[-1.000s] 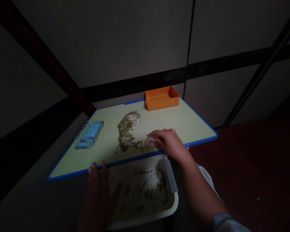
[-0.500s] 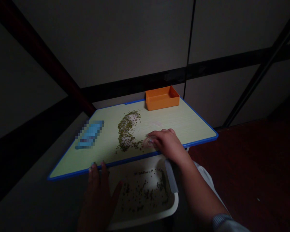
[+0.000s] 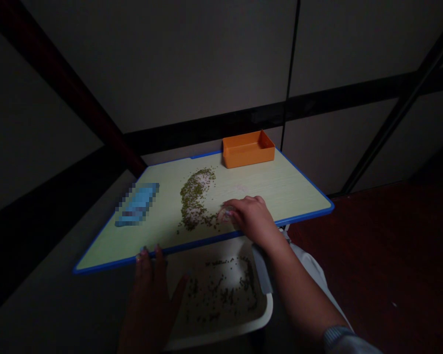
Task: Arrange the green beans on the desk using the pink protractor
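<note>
A pale green board with a blue rim (image 3: 299,189) lies tilted in front of me. A curved heap of small green grains (image 3: 195,199) is spread over its middle. My right hand (image 3: 251,216) rests on the board at the heap's right end, fingers curled over a small pale piece I cannot make out. Below the board's near edge sits a white tray (image 3: 266,309) with scattered grains inside. My left hand (image 3: 151,290) holds that tray's left side, fingers closed on its rim, fingertips near the board's edge.
An orange open box (image 3: 248,148) stands at the board's far edge. A blurred blue flat item (image 3: 137,204) lies on the board's left part. Dark wall panels with black bars rise behind. A dark red floor (image 3: 384,255) lies to the right.
My right hand has slid slightly left toward the grains. The left hand and tray have stayed in place.
</note>
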`<state>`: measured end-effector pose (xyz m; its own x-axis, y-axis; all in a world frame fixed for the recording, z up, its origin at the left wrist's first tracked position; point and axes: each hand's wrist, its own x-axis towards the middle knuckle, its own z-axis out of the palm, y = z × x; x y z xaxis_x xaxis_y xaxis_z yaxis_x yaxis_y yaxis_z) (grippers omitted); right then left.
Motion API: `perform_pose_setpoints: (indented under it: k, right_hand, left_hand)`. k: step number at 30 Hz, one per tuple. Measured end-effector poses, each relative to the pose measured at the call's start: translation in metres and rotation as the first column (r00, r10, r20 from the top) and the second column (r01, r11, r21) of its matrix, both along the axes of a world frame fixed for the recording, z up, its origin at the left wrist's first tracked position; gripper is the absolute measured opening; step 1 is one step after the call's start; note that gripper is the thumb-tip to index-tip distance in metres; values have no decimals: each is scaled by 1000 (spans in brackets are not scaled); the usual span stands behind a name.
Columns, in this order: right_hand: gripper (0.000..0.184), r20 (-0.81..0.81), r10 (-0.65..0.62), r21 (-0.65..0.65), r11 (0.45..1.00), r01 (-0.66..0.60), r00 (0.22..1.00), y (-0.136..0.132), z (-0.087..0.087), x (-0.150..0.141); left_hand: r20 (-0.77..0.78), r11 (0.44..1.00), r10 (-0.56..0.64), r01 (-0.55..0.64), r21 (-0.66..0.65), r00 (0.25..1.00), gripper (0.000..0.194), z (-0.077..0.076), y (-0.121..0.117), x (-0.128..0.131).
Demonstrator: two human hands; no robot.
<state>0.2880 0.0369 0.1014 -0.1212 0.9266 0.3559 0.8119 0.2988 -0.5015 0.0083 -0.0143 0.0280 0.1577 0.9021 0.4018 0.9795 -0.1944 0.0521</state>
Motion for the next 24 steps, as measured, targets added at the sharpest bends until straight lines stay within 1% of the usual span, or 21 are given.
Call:
perform_pose_setpoints:
  k: [7,15,19,24]
  right_hand:
    - [25,-33,67,8,998,-67,997,-3,0,4]
    - [28,-44,113,7,994,-113,993,-4,-2,4]
    - [28,-21,110,4,994,-110,994,-3,-2,0]
    - [27,6,73,-1,997,-73,997,-1,-1,0]
  left_hand:
    - [5,1000,6,-6,-2,1000,82,0,-1,0]
    - [-2,999,-25,25,21,1000,83,-1,-1,-1]
    - [-4,1000,-11,11,12,1000,82,-2,0,-1]
    - [-5,1000,-8,8,19,1000,83,-3,1,-1]
